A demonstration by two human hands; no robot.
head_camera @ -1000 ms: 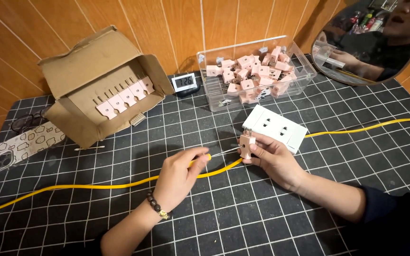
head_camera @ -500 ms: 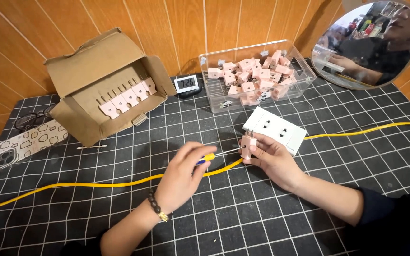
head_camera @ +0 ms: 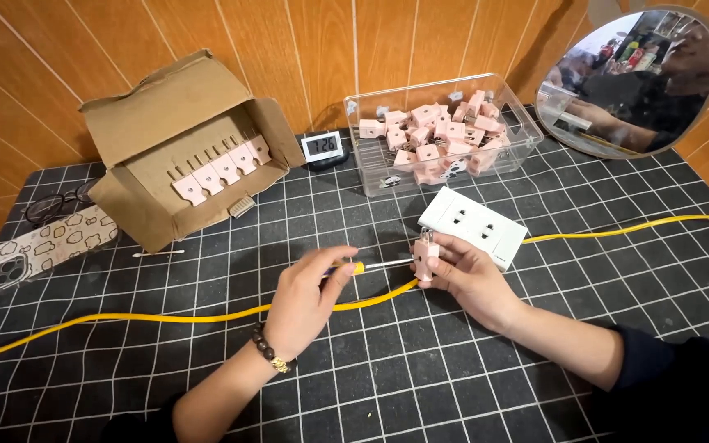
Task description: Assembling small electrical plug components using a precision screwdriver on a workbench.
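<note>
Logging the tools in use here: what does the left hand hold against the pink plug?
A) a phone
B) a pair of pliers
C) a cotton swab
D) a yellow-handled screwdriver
D: the left hand grips a yellow-handled screwdriver whose shaft reaches the pink plug in the right hand.

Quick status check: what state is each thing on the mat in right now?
Left hand: gripping screwdriver.
Right hand: holding pink plug upright.
Screwdriver: tip at the plug.
Cardboard box: open, on its side.
Clear bin: lidless, filled with plugs.
Yellow cable: lying across mat.
</note>
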